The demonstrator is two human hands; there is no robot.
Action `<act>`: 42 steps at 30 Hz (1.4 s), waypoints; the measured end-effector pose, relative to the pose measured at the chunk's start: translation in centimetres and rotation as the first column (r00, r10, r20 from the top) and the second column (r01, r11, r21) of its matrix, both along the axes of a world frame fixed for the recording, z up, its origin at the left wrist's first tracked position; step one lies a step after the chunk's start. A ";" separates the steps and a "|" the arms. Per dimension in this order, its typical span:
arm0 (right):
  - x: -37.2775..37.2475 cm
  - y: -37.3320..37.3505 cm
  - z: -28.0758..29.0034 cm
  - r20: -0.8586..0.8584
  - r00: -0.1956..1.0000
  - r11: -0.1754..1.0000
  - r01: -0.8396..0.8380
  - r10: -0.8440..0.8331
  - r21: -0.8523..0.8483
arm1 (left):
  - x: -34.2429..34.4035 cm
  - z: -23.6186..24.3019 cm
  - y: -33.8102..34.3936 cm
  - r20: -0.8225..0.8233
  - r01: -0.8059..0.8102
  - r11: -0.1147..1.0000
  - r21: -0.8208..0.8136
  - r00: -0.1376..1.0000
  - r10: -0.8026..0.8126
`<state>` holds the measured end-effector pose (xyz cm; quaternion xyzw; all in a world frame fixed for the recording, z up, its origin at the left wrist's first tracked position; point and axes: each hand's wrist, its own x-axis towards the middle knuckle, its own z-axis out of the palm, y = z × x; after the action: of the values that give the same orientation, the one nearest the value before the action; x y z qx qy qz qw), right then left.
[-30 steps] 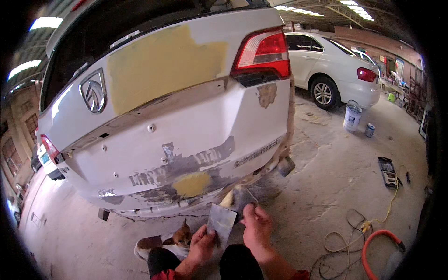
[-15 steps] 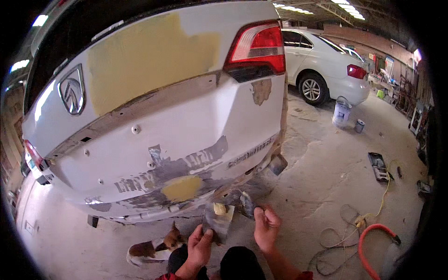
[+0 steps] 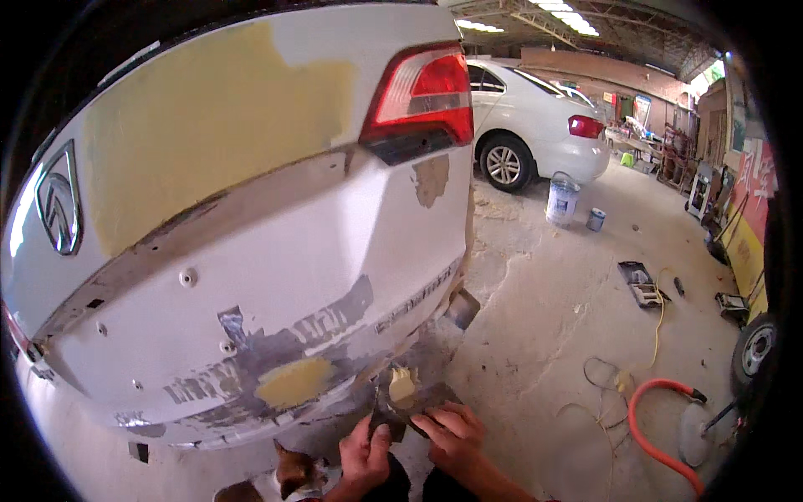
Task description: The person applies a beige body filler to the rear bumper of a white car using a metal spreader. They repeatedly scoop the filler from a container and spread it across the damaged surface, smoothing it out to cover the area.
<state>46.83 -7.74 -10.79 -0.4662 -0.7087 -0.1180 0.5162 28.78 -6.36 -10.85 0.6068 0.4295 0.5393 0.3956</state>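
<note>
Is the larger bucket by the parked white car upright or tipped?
Upright: the bucket stands base-down on the floor, with its rim at the top.

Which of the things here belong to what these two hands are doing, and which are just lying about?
In use, it seems:
flat plate, in the left hand
dark spreader, in the right hand
yellow paste, just beyond the fingers
nearest white car, with yellow patches

Probably just lying about:
orange hose
yellow cord
open case
white bucket
small can

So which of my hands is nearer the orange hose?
Right. Your right hand is left of the orange hose, apart from it; your left hand is farther left.
</note>
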 end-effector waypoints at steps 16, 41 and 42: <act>8.0 16.1 8.3 -0.583 0.810 0.974 0.175 -0.059 0.144 | -2.3 10.3 10.8 0.088 -0.170 0.946 0.274 0.984 0.152; 9.9 29.1 17.1 -0.114 0.993 0.742 0.072 0.006 0.666 | -1.0 8.0 12.8 0.005 -0.439 0.767 0.468 0.869 0.495; 9.9 29.1 17.2 -0.107 0.994 0.746 0.068 0.005 0.662 | -0.8 8.0 12.9 0.025 -0.462 0.751 0.471 0.858 0.513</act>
<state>56.74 21.33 6.46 -0.2691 -0.5851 -0.3472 0.6817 27.94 6.55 -2.83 0.5773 0.4527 0.6767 0.0620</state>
